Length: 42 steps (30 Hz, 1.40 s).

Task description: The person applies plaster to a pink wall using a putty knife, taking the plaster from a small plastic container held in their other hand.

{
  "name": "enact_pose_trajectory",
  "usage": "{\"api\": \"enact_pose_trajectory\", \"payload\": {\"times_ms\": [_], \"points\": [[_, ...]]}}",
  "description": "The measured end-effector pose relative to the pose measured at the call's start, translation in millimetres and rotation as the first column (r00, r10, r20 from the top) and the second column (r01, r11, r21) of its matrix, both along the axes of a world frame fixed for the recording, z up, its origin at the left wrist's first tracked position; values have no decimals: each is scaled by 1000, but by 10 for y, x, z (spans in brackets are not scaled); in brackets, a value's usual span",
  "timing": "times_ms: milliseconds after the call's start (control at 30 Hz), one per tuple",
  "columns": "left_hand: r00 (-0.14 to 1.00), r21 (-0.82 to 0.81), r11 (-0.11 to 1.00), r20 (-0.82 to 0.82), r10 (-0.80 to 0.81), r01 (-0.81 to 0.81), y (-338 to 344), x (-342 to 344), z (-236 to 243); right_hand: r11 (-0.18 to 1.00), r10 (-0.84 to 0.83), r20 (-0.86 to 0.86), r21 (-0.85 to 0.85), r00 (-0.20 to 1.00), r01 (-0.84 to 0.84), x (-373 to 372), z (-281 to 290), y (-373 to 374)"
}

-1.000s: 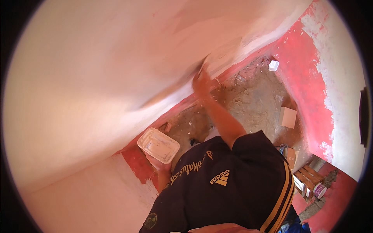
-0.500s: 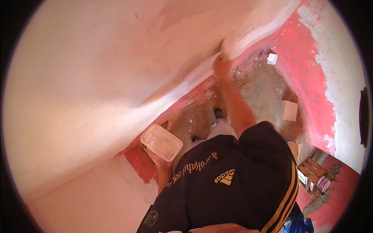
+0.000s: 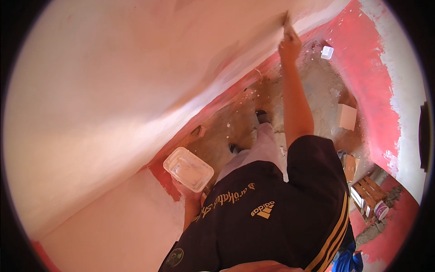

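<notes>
My left hand (image 3: 188,192) grips a white rectangular plastic tub (image 3: 202,182) from beneath and the side, at waist height left of my body. Pale paste coats the inside of the tub. My right arm is stretched far forward, and my right hand (image 3: 290,46) is closed round the handle of a putty knife (image 3: 286,20). Its thin blade, seen nearly edge-on and slightly blurred, is at the pale wall (image 3: 113,68). Darker, damp-looking patches run along the wall surface below it.
A red-painted band (image 3: 267,68) lines the wall's foot. On the dirty, spattered floor (image 3: 312,90) stand a small white container (image 3: 326,52) and a pale box (image 3: 346,117). Behind, at right, are a cardboard box (image 3: 349,167), a wooden crate (image 3: 369,190) and a white-and-purple bucket (image 3: 381,211).
My right hand has moved forward and to the right along the wall with the putty knife. The tub in my left hand stays nearly in place.
</notes>
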State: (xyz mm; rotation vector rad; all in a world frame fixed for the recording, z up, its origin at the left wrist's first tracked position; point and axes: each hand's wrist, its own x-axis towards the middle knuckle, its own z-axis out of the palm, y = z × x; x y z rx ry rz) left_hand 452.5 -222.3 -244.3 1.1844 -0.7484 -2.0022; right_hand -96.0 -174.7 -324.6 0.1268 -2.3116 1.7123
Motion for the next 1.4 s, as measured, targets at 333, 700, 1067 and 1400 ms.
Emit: {"api": "enact_pose_trajectory", "payload": {"times_ms": [333,700,1067,1400], "points": [[997,42,998,-62,45,-42,-148,40,53,850,438,231,208,869,-484,2689,-595,-537],[993,33,995,-64,96,-94,-141,236,65,981,30,102,186,994,-49,1555,-329,-865],[984,5,991,-118,135,-135,-93,431,189,998,58,55,-15,997,-57,2040,-468,-604],[994,103,989,-13,106,-104,-131,797,-19,864,482,-47,-143,875,-483,3555,-647,-1157]]}}
